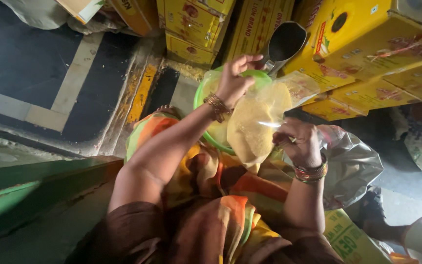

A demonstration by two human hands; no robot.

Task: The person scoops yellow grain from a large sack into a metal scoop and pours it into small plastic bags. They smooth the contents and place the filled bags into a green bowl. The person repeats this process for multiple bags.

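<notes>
I see left hand [231,82] pinching the clear bag [260,117] of yellow grain at its top, over the green bowl [202,93]. Right hand [299,142] grips the bag's side. Yellow tins [367,54] stacked behind; dark tiled floor [25,58] left.

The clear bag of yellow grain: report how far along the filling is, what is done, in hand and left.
Done: the clear bag already holds a good load of yellow grain, roughly half full. In hand: the left hand holds a metal scoop above the bag's mouth, over a green tub, while the right hand grips the bag's side. Left: the mouth is open, not yet tied.
</notes>
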